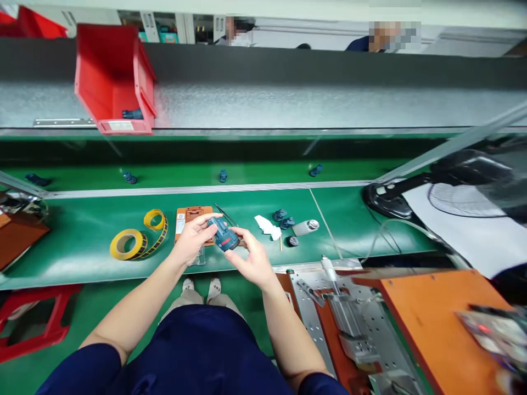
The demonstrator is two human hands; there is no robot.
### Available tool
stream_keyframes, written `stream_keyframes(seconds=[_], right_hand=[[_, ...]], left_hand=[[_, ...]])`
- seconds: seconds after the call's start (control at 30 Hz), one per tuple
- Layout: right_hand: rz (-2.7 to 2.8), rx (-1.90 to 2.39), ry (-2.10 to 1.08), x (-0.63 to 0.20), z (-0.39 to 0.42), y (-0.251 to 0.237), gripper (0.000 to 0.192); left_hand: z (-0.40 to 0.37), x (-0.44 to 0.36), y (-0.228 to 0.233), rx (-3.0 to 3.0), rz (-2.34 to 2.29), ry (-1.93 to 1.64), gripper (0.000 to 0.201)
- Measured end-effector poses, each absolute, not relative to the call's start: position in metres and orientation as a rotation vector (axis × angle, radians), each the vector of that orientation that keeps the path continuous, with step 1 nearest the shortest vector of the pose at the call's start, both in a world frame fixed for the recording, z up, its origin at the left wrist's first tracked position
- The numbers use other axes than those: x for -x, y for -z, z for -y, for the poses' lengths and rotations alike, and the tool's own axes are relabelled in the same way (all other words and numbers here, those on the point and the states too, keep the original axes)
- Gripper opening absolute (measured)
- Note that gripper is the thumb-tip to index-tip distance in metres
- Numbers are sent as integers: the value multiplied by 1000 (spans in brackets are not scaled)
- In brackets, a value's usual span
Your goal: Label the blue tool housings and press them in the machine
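Item, frame centre: small blue housing (224, 237) held above the green counter (82, 247), left hand (193, 237) and right hand (253, 258) both closed on it for inspection; yellow tape rolls (138, 238) left, orange fixture (187, 216) behind.

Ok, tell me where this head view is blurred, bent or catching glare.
Head view: straight edges bow like a fisheye, as on the conveyor rail; the far right is smeared, with the orange plate soft-edged and the fan blurred; the metal shelf face gives a dull sheen; the centre is sharpest, where the left hand and right hand hold the small blue part.
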State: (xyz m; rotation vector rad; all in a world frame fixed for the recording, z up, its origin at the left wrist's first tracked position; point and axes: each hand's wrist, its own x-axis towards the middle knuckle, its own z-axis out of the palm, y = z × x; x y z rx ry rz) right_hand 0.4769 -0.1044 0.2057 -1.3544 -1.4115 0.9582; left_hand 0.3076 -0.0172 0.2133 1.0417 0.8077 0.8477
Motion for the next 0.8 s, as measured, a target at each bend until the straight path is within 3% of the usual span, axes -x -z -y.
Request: stream_keyframes(seconds=[0.13, 0.4, 0.8], right_hand=[[1092, 1275, -1177, -489, 127, -220, 27], [585, 1032, -1252, -491, 143, -235, 36], [424, 1034, -1385, -475, 149, -250, 47]], left_hand=[[38, -338, -233, -1123, -715, -849, 43], [50, -372, -246, -1170, -565, -796, 42], [47, -398, -251, -1444, -632, -925, 27]])
